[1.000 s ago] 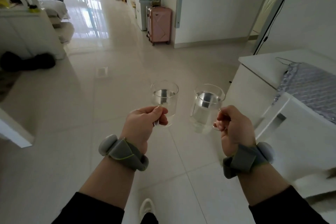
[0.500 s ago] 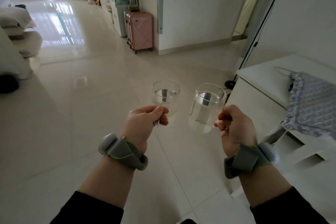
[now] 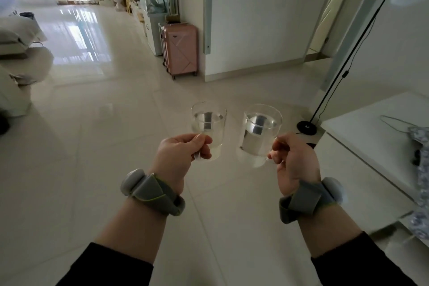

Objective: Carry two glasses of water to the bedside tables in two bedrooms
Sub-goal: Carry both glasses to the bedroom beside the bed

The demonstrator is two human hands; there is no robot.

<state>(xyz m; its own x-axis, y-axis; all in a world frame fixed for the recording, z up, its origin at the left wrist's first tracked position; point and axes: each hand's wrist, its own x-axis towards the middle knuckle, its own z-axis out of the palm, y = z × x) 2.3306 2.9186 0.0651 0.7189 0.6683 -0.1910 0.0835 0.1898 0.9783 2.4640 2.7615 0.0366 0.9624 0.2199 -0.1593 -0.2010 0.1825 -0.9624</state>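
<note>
Two clear glass mugs of water are held out in front of me above a pale tiled floor. My left hand (image 3: 180, 154) pinches the handle of the left glass (image 3: 209, 126), which stands upright and is more than half full. My right hand (image 3: 293, 161) grips the handle of the right glass (image 3: 261, 133), which tilts slightly to the left and holds a similar amount of water. The glasses are close together but apart. Both wrists wear grey bands.
A pink suitcase (image 3: 180, 50) stands against a white wall corner (image 3: 255, 30) ahead. A doorway (image 3: 329, 14) opens at the right rear. A floor lamp base (image 3: 307, 127) and a white counter (image 3: 371, 137) with a patterned cloth lie to my right. Sofa cushions (image 3: 18, 37) sit at the left.
The view has turned rightward: the suitcase and wall corner shifted toward the middle, the left furniture slid out of frame. Both hands keep the same hold on the glasses.
</note>
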